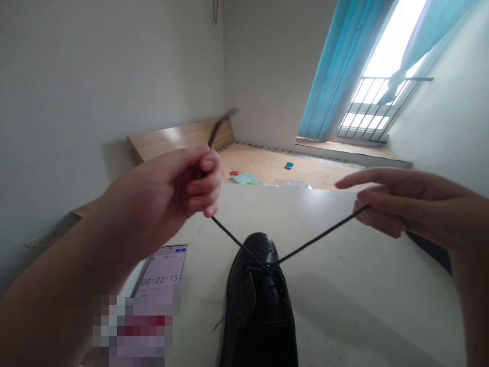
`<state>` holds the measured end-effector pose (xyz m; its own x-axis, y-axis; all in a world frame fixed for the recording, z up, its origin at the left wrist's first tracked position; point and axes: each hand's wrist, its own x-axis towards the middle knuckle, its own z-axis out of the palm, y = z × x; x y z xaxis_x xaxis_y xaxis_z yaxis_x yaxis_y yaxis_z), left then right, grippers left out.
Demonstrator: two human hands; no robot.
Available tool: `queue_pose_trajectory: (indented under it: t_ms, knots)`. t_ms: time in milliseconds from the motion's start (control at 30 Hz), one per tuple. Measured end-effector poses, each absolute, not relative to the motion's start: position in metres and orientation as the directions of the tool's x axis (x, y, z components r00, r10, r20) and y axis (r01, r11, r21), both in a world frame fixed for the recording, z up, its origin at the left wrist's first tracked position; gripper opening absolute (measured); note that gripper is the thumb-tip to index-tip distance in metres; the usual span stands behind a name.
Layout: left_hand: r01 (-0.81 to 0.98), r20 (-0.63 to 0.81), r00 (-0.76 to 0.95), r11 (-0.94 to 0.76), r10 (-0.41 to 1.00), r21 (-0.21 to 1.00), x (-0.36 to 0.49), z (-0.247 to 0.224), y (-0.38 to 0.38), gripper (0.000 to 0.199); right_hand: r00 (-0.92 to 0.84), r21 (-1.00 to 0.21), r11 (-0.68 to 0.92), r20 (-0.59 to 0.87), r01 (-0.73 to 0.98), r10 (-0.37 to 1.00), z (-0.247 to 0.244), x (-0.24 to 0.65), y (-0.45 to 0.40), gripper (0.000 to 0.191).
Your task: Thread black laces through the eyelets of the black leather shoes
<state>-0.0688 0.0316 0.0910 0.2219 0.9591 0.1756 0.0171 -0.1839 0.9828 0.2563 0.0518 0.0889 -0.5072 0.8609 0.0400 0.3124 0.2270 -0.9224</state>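
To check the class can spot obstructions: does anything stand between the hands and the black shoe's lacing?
Nothing visible does. The left hand and right hand each hold the black shoelace, which runs straight down to the black leather shoe.

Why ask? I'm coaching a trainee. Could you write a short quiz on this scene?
1. True or false: the black shoe stands on the white desk with its toe pointing away from the camera.
2. What digits does the phone beside the shoe show?
3. Choose one: the lace runs up from the shoe to A one hand, B both hands, C the phone.

Key: 1 true; 2 00:22:15; 3 B, the left hand and the right hand.
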Motion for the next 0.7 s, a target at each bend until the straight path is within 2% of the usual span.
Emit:
queue_pose_trajectory:
  t_ms: [33,100,167,233,300,367,400,467,533,600,700]
  knots:
    - [-0.053,0.174,0.202,-0.167,0.964,0.985,-0.072,0.094,0.033,0.032,-0.482,-0.950,0.201,0.063,0.240,0.874,0.090,0.259,0.051,0.022]
    - [-0.182,0.176,0.197,-0.140,0.965,0.973,-0.081,0.097,0.035,0.033,-0.395,-0.984,0.166,0.129,0.061,0.910,0.090,0.260,0.050,0.046]
    - [-0.133,0.223,0.154,-0.203,0.963,0.970,-0.090,0.097,0.037,0.035,-0.253,-0.985,0.165,0.174,-0.057,0.952,0.090,0.258,0.048,0.066]
    - [0.056,0.314,0.077,-0.319,0.946,0.946,-0.098,0.096,0.038,0.036,-0.170,-0.981,0.186,0.193,-0.055,0.966,0.090,0.255,0.048,0.066]
    - [0.370,0.345,0.090,-0.353,0.934,0.859,-0.103,0.094,0.035,0.038,-0.266,-0.970,0.240,0.219,0.048,0.939,0.090,0.252,0.048,0.046]
    - [0.630,0.243,0.208,-0.319,0.948,0.707,-0.101,0.090,0.029,0.039,-0.471,-0.932,0.285,0.152,0.224,0.869,0.091,0.247,0.047,0.029]
    - [0.707,0.154,0.277,-0.310,0.948,0.636,-0.097,0.088,0.025,0.039,-0.569,-0.898,0.297,0.065,0.326,0.820,0.091,0.243,0.046,0.025]
    - [0.774,0.023,0.388,-0.339,0.921,0.535,-0.082,0.082,0.016,0.040,-0.661,-0.784,0.322,-0.145,0.531,0.736,0.088,0.232,0.042,0.029]
    - [0.788,-0.090,0.502,-0.411,0.860,0.459,-0.061,0.074,0.007,0.048,-0.678,-0.644,0.392,-0.277,0.656,0.681,0.081,0.218,0.035,0.030]
    - [0.776,-0.172,0.579,-0.473,0.797,0.418,-0.041,0.065,0.000,0.046,-0.688,-0.525,0.479,-0.336,0.703,0.643,0.072,0.207,0.029,0.026]
    - [0.790,-0.198,0.581,-0.489,0.790,0.370,-0.022,0.052,-0.006,0.027,-0.701,-0.433,0.552,-0.405,0.712,0.587,0.060,0.197,0.024,0.022]
